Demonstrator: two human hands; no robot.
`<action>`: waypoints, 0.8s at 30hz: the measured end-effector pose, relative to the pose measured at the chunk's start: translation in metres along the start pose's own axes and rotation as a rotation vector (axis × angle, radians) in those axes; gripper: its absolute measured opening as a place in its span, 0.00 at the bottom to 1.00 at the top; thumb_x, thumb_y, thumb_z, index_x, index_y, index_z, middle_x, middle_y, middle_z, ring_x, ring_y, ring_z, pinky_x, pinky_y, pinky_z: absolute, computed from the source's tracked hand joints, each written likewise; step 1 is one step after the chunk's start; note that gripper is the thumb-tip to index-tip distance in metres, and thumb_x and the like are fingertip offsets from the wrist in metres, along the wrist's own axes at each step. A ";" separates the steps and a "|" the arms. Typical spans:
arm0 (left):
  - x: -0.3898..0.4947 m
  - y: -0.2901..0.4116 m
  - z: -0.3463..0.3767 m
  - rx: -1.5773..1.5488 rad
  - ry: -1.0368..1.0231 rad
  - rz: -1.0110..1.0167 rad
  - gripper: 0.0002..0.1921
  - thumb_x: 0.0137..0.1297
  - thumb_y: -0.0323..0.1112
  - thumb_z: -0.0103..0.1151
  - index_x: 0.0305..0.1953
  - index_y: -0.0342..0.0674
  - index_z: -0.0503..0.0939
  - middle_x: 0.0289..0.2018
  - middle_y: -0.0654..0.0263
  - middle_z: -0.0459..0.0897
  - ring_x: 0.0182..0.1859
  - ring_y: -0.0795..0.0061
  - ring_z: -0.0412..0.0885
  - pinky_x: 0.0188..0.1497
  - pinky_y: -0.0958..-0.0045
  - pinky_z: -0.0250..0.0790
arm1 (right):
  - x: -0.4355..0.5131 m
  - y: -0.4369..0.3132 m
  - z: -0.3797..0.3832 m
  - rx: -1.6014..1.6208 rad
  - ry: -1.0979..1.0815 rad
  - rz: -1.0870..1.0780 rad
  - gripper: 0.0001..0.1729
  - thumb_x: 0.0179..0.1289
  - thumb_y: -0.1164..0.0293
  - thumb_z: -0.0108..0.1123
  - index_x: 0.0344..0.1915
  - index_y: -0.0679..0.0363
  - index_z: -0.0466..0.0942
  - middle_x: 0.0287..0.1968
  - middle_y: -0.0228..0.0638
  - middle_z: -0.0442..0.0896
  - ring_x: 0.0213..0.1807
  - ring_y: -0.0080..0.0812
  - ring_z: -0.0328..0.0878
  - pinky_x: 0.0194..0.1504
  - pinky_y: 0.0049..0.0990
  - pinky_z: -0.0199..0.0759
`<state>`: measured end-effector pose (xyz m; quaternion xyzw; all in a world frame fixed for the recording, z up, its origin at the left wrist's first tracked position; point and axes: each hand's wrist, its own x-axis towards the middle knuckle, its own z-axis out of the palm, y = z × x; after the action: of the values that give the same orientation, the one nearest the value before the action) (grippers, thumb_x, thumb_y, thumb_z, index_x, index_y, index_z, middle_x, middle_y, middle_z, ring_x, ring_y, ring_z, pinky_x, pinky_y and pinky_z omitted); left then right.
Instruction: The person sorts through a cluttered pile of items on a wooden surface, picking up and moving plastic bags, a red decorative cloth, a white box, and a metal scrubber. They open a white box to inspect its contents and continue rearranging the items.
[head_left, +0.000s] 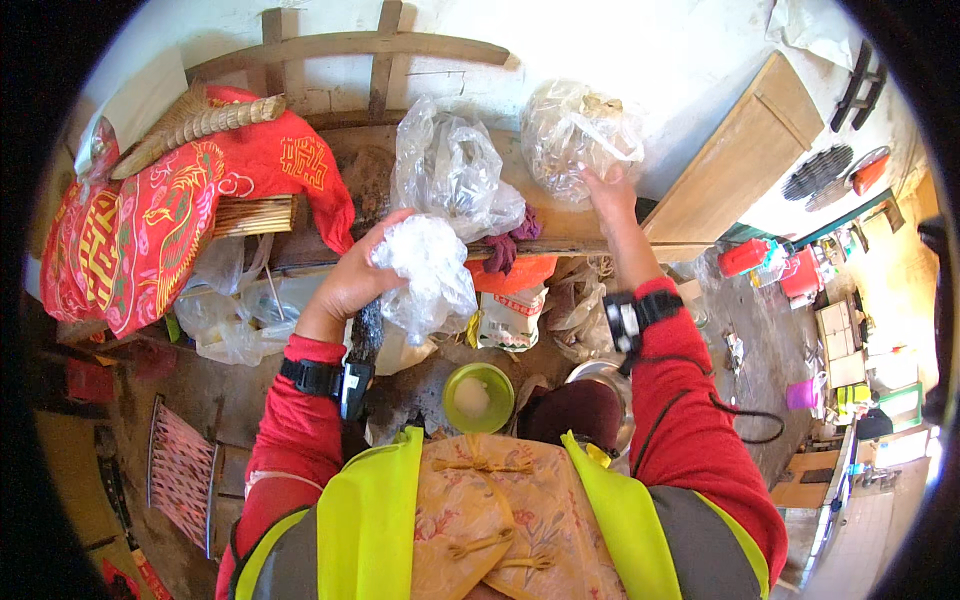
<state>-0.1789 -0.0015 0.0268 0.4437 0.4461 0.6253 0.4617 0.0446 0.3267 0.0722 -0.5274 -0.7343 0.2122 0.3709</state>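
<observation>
A crumpled clear plastic bag (426, 270) is bunched in my left hand (360, 274), in front of the wooden bench's edge. My right hand (613, 196) has its fingers on the lower right side of a full, rounded clear plastic bag (562, 150) near the wall; some of the grip is hidden. What this bag contains is hard to make out through the film. Between my hands, another clear plastic bag (446, 161) lies on the wooden bench (559, 225). A dark purple cloth (504, 251) hangs over the front edge beside it.
Red patterned fabric (157, 232) covers items at the left. A wooden board (739, 150) leans at the right. Below are a green bowl (478, 397) with something white inside, a printed sack (512, 319) and a metal basin (600, 373). Red containers (799, 274) stand farther right.
</observation>
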 end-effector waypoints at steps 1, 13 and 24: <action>0.000 0.000 0.001 0.010 0.004 -0.003 0.43 0.44 0.19 0.57 0.67 0.38 0.57 0.59 0.66 0.71 0.60 0.75 0.67 0.65 0.72 0.56 | 0.017 0.004 0.005 -0.074 0.027 0.003 0.35 0.51 0.61 0.71 0.55 0.70 0.71 0.48 0.41 0.80 0.47 0.30 0.76 0.50 0.28 0.69; 0.011 -0.009 0.002 0.097 -0.009 -0.056 0.43 0.43 0.19 0.58 0.67 0.37 0.57 0.61 0.64 0.69 0.63 0.73 0.66 0.66 0.70 0.55 | 0.117 -0.025 0.062 -0.411 -0.086 -0.013 0.25 0.51 0.55 0.60 0.43 0.64 0.79 0.48 0.49 0.80 0.53 0.46 0.76 0.54 0.36 0.67; 0.012 -0.020 0.005 0.056 0.014 -0.019 0.34 0.50 0.22 0.61 0.63 0.35 0.64 0.54 0.67 0.75 0.56 0.77 0.71 0.61 0.71 0.61 | 0.128 -0.068 -0.018 0.759 0.058 -0.020 0.18 0.62 0.64 0.57 0.42 0.71 0.76 0.40 0.46 0.81 0.39 0.45 0.80 0.43 0.41 0.75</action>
<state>-0.1722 0.0148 0.0104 0.4478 0.4706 0.6113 0.4521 -0.0048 0.4205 0.1726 -0.3513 -0.5976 0.4506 0.5626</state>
